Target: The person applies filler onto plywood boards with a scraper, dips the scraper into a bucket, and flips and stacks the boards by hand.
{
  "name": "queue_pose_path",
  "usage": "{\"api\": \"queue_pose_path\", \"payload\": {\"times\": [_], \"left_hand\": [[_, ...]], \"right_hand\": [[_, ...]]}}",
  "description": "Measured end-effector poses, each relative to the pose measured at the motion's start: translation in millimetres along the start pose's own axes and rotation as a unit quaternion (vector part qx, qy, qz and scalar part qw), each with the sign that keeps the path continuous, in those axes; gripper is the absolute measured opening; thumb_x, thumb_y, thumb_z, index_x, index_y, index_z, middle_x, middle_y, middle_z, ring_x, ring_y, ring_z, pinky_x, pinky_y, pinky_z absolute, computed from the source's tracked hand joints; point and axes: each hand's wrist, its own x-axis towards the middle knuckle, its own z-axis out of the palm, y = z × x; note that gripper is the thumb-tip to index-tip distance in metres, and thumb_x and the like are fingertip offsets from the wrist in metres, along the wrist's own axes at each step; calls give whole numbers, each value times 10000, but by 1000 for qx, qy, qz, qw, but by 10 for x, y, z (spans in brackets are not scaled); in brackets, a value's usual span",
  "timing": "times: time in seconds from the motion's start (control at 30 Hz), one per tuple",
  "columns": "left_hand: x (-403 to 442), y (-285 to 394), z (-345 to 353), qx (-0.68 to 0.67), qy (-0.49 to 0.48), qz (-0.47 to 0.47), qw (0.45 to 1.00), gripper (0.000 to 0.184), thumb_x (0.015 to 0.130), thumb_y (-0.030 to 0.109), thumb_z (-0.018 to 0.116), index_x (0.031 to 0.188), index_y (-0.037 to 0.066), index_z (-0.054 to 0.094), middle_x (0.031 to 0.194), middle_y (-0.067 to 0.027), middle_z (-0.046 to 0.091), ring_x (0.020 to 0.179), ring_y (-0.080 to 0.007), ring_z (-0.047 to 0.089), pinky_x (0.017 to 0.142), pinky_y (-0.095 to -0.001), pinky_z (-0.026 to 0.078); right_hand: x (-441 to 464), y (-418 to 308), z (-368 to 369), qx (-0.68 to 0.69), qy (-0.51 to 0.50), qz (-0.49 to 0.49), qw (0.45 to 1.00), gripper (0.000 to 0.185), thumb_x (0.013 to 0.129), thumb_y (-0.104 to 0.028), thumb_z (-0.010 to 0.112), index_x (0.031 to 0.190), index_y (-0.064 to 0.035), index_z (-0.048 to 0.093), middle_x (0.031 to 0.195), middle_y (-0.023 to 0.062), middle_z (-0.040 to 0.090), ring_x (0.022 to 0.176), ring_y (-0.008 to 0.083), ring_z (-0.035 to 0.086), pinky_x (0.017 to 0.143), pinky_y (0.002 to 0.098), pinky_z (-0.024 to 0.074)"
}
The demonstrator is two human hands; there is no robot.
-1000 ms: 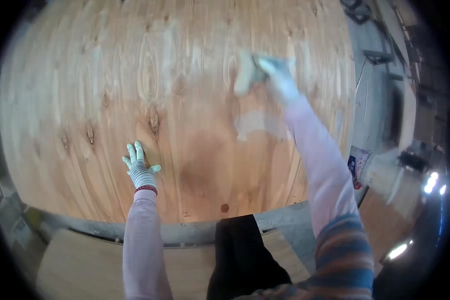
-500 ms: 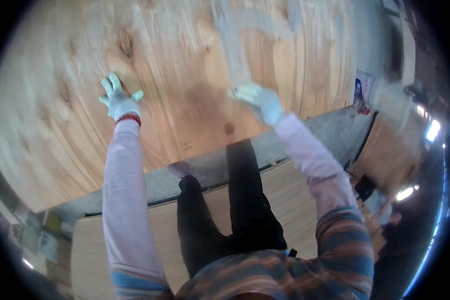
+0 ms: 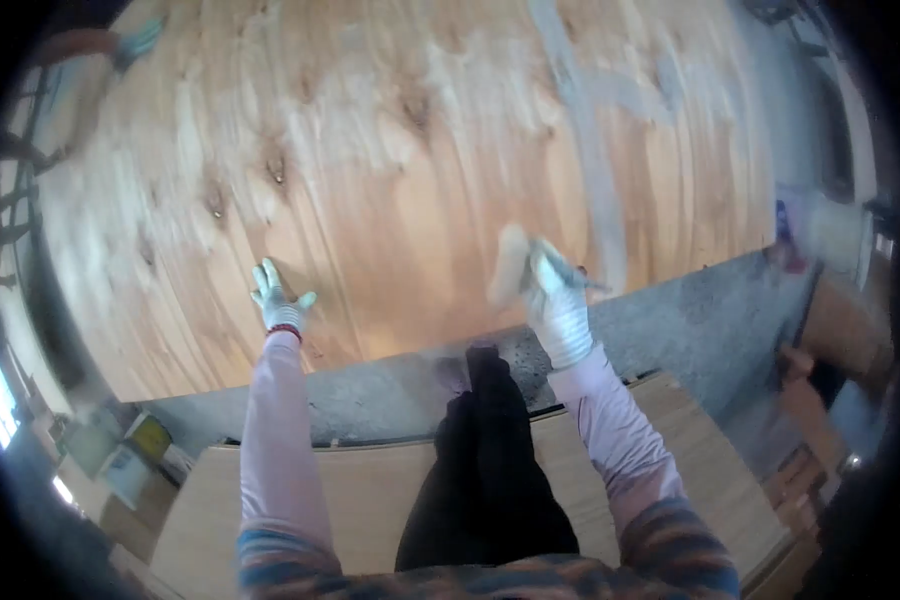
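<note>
A large plywood sheet (image 3: 390,290) with knots and pale smears spreads out in front of me. My left hand (image 3: 278,300), in a light glove with a red band at the wrist, rests on it near the front edge, fingers spread. Also gloved, my right hand (image 3: 555,300) is closed just above the sheet's front part. A blurred, pale tan piece (image 3: 511,265) shows at its fingers, and a thin dark tip sticks out on its right side. Motion blur hides what that piece is. A grey strip (image 3: 592,170) runs along the sheet beyond this hand.
Another person's gloved hand (image 3: 140,42) is at the far left corner of the sheet. Grey concrete floor (image 3: 660,295) shows between the sheet and a second wooden board (image 3: 360,490) beneath me. Boxes (image 3: 135,470) stand at the lower left, and wooden pieces (image 3: 805,440) lie at the right.
My right hand has lifted from lying flat on the sheet, drawn nearer to me and closed. My left hand stays spread on the wood. The view has shifted, bringing another person's hand into sight.
</note>
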Motion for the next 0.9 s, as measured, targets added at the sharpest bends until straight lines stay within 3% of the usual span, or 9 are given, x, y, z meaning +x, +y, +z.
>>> {"api": "queue_pose_path", "payload": {"times": [0.13, 0.2, 0.27, 0.33, 0.5, 0.57, 0.67, 0.87, 0.9], "left_hand": [[18, -8, 27, -6, -8, -7, 1000, 1269, 538, 146, 899, 1530, 204, 110, 1593, -103, 121, 1409, -479, 163, 1148, -502, 291], [-3, -23, 5, 11, -16, -9, 1000, 1227, 577, 182, 884, 1530, 211, 112, 1593, -96, 122, 1396, -498, 179, 1108, -545, 342], [-28, 109, -36, 23, -31, -37, 999, 1204, 580, 185, 879, 1526, 203, 134, 1595, -84, 126, 1407, -485, 160, 1120, -531, 330], [-25, 223, -162, 37, -46, -59, 997, 1189, 588, 202, 872, 1523, 204, 139, 1596, -74, 123, 1412, -478, 152, 1108, -556, 330], [-36, 314, -425, 33, -122, -76, 989, 1160, 627, 268, 851, 1523, 220, 115, 1600, -54, 91, 1404, -495, 162, 1024, -695, 333], [-32, 282, -435, 24, -127, -64, 990, 1157, 631, 265, 849, 1522, 222, 112, 1599, -55, 97, 1397, -507, 169, 1012, -699, 343], [-19, 171, -198, 49, -82, -36, 995, 1084, 663, 282, 825, 1515, 221, 158, 1596, -49, 120, 1390, -516, 180, 1002, -706, 344], [319, -549, -785, 58, -102, 281, 953, 928, 719, 327, 781, 1488, 218, 273, 1565, -38, 235, 1407, -453, 207, 999, -698, 329], [599, -732, -1052, 69, -99, 220, 968, 974, 690, 331, 803, 1492, 222, 261, 1566, -38, 230, 1414, -426, 207, 1015, -683, 321]], "right_hand": [[1234, 222, 850, 149, -93, 1, 984, 323, 931, -211, 607, 1200, -33, 620, 1121, 47, 661, 1031, 160, 616, 919, 337, 478], [2341, 204, 783, -419, -36, -248, 873, 327, 934, -195, 590, 1200, -6, 615, 1114, 87, 667, 968, 215, 633, 865, 339, 502], [3075, 17, 995, -477, -23, -246, 844, 274, 917, -160, 610, 1136, -2, 655, 1125, 100, 674, 951, 206, 637, 832, 333, 512], [3295, 34, 1107, -710, -39, -213, 670, 269, 908, -96, 607, 1149, 18, 642, 1177, 106, 660, 986, 190, 635, 827, 319, 514], [2089, 1126, 1202, -283, -117, -254, 918, 289, 935, -53, 550, 1213, 9, 596, 1192, 98, 660, 1069, 209, 628, 948, 301, 482], [1828, 1708, 1714, -298, -4, -255, 920, 308, 927, -22, 522, 1227, -7, 591, 1186, 94, 662, 1090, 218, 621, 980, 304, 464], [1637, 2523, 2667, -617, 73, -394, 677, 286, 895, -53, 541, 1138, -106, 683, 1143, 109, 675, 1048, 259, 646, 927, 328, 496], [1102, 2666, 2534, -736, -106, -356, 567, 309, 897, -97, 525, 1180, -73, 649, 1165, 111, 666, 1040, 216, 651, 892, 330, 504], [1038, 2483, 2550, -694, -100, -241, 671, 295, 913, -106, 529, 1181, -72, 647, 1183, 115, 658, 1040, 220, 650, 882, 342, 511]]}}
